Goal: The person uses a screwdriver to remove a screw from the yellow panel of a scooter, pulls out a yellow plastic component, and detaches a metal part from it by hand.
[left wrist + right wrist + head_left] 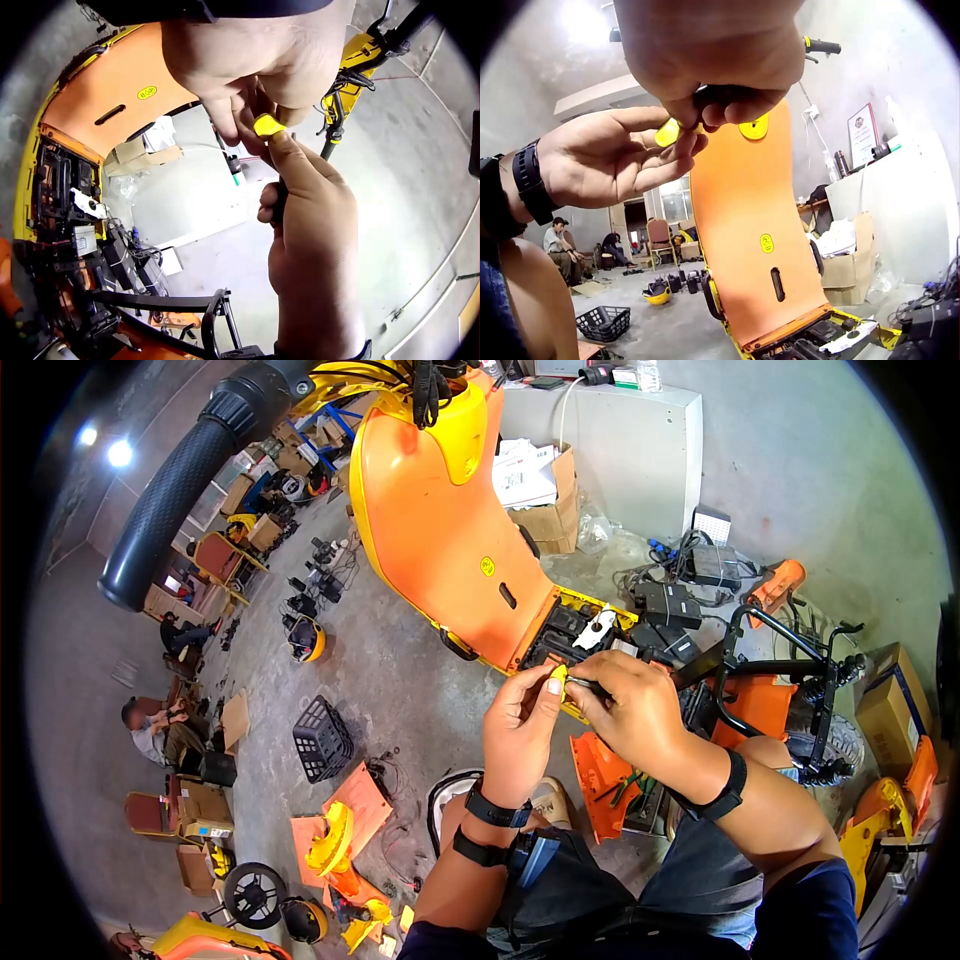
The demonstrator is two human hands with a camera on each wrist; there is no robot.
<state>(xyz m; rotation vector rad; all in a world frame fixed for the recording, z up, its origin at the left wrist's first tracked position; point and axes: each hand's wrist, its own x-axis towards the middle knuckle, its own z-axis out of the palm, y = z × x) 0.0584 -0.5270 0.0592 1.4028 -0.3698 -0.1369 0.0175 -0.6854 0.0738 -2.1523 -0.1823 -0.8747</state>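
A small, bright yellow piece (pixel 558 678) is pinched between the thumb and fingers of my left hand (pixel 515 735), in front of my chest. My right hand (pixel 640 715) meets it from the other side, fingertips right at the yellow piece (pixel 268 125). Curled in the right fingers is a dark, slim object (pixel 280 201), mostly hidden by the hand; I cannot tell what kind it is. Beyond both hands stands an orange and yellow scooter body (pixel 430 530), its floor opening showing black parts and a white bracket (pixel 597 628).
A handlebar grip (pixel 180 510) juts in at upper left. On the right are a black tubular frame (pixel 770 680) and black boxes with cables (pixel 668 605). A black basket (pixel 322 740) and orange panels (pixel 365 805) lie on the floor. People sit far left.
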